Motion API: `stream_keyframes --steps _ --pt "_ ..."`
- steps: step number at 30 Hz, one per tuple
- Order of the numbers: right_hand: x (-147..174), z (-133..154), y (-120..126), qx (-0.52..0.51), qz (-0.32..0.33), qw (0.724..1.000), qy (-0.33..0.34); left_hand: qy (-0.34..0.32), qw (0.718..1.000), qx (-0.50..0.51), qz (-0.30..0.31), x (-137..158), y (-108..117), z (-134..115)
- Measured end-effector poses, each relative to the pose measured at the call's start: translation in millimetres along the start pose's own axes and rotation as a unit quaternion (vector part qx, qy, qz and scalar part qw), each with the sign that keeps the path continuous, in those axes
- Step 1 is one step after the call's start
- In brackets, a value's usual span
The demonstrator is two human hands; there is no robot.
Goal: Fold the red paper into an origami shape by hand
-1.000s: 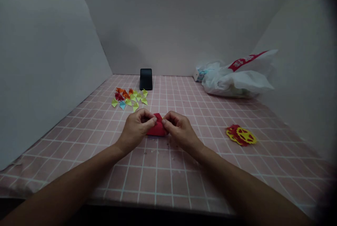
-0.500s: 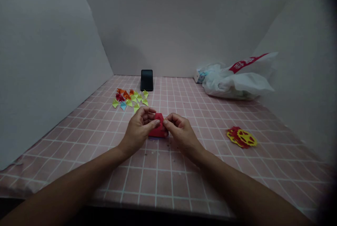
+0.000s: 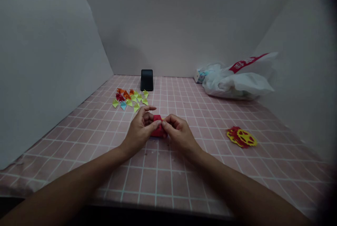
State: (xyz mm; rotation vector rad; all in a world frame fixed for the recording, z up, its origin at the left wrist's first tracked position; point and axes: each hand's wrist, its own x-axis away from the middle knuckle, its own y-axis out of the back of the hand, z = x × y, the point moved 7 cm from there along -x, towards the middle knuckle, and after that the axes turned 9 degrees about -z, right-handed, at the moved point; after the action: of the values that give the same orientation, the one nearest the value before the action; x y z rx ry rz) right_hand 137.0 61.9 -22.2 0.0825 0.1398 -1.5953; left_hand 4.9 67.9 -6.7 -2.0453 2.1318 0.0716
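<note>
A small folded piece of red paper [image 3: 157, 133] is pinched between my two hands, just above the tiled-pattern cloth. My left hand [image 3: 140, 127] grips it from the left, thumb across its front and index finger raised behind. From the right, my right hand [image 3: 179, 129] pinches its upper edge between thumb and bent fingers, with the thumb tips close together. Fingers cover part of the paper, so its full shape is hidden. A sliver of yellow shows behind it. Beyond my left hand lie several small folded paper pieces [image 3: 129, 102] in yellow-green, orange, red and blue.
At the back a black phone [image 3: 146, 80] stands upright. A white plastic bag [image 3: 231, 85] lies at the back right beside a small box [image 3: 199, 75]. Red and yellow cut-out shapes [image 3: 246, 137] are stacked on the right. Pale walls enclose the table [image 3: 163, 187].
My right hand has shifted slightly left, bringing the thumbs closer together. The red paper looks smaller and more folded over. My left index finger is more extended.
</note>
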Motion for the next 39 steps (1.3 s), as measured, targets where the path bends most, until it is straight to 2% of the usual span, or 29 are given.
stream_keyframes --steps 5,9,18,22,25,29,35,39 --pt "2 1 -3 0.019 0.019 1.0 0.006 -0.029 0.999 -0.033 -0.012 1 3 -4" --pt "4 -1 -6 -0.025 0.042 0.999 -0.024 -0.034 0.999 -0.036 -0.02 1 5 -7" --pt "5 -8 -10 -0.079 0.068 0.992 -0.067 -0.012 1.0 0.0 -0.003 2 1 -4" --pt "4 -5 -11 -0.096 0.081 0.99 -0.065 0.009 0.999 0.033 -0.005 2 1 -3" --pt "4 -5 -9 -0.087 0.076 0.991 -0.063 0.005 1.0 0.018 -0.001 1 2 -2" --pt "2 -3 -6 -0.051 0.062 0.996 -0.042 0.009 1.0 -0.006 0.012 -2 5 1" --pt "-1 8 -2 0.044 0.042 0.997 0.041 0.017 1.0 -0.007 0.02 -6 4 2" --pt "-1 9 1 0.04 0.029 0.998 0.044 0.011 0.999 -0.027 0.019 -6 4 0"
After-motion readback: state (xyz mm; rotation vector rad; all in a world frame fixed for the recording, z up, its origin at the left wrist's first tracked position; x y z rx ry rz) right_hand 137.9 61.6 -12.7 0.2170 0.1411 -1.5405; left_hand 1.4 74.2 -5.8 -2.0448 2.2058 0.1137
